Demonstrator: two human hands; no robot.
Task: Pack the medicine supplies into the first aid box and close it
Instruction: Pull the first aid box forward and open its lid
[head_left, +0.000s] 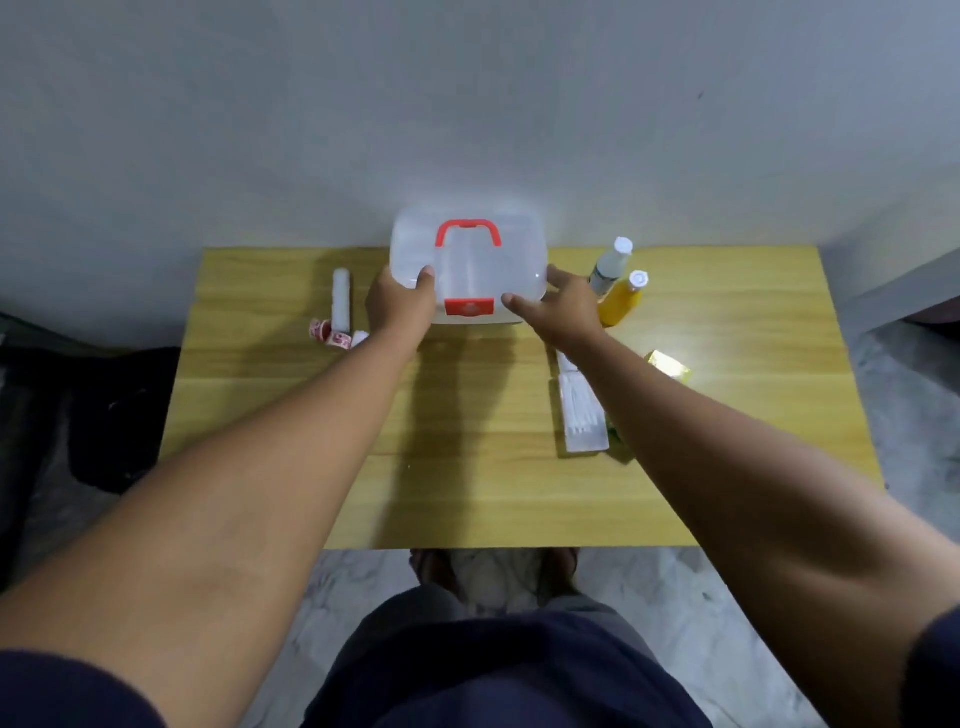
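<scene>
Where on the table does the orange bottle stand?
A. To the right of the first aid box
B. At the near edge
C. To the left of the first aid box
A: the orange bottle stands right of the first aid box, just beyond the right hand.

Box at upper centre of the tabletop (467, 467).
First aid box (467, 270) between gauze roll (341, 299) at left and two bottles (618, 286) at right; swab packet (582, 410) lower right.

Table (467, 467): light wood-grain top, rectangular, far edge set against the wall. Wall (467, 104): plain pale grey. Floor (727, 597): marbled grey-white, showing beyond the table's near and right edges. Dark bag-like mass (119, 415): on the floor beside the left edge, kind unclear.
</scene>
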